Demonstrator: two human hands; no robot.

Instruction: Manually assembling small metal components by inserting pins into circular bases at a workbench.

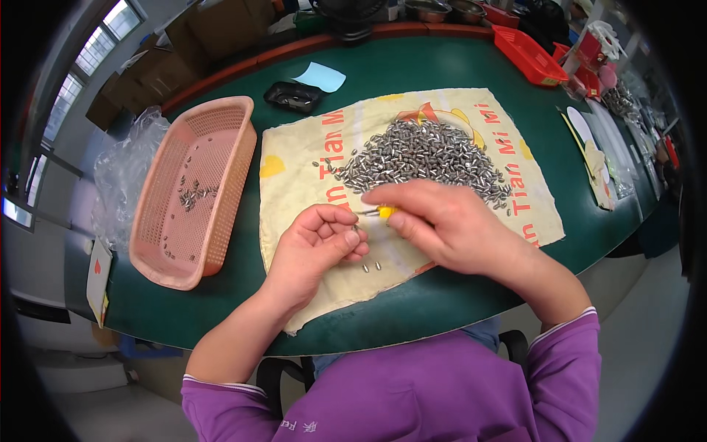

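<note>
My right hand (460, 225) grips a small tool with a yellow handle (386, 212) and a thin dark metal end; its exact kind cannot be made out. The tool's tip reaches toward the fingers of my left hand (309, 243), which pinch a tiny metal piece (356, 227), mostly covered by the fingertips. Beyond both hands a heap of small silver, bullet-shaped metal pieces (420, 155) lies on a printed cream cloth (294, 184). Closer to me, two loose metal pieces (372, 267) rest on the cloth below my fingers.
Left of the cloth stands a pink plastic basket (247, 140) with several metal pieces inside, a clear plastic bag (118, 180) beside it. A black tray (294, 96) and light blue paper (321, 76) lie behind. At the back right sits a red tray (526, 57) on the green table (434, 66).
</note>
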